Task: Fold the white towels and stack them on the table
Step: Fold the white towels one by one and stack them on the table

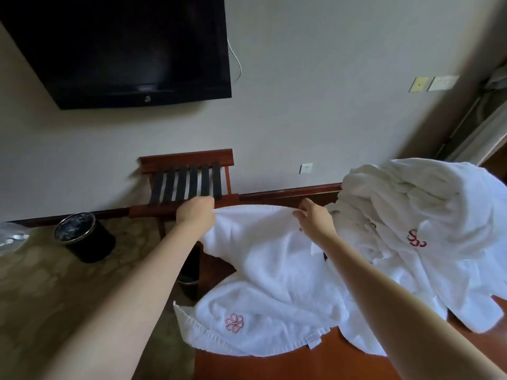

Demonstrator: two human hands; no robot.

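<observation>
A white towel (263, 272) with a red flower emblem lies spread over the reddish wooden table (301, 363), its near edge hanging off the table's left side. My left hand (196, 213) grips the towel's far left corner. My right hand (314, 219) pinches the far edge further right. A heap of crumpled white towels (417, 215) with a red emblem is piled on the table to the right.
A wooden luggage rack (189, 182) with black straps stands against the wall beyond the table. A black waste bin (83, 237) sits on the floor at left. A dark television (123, 48) hangs on the wall above.
</observation>
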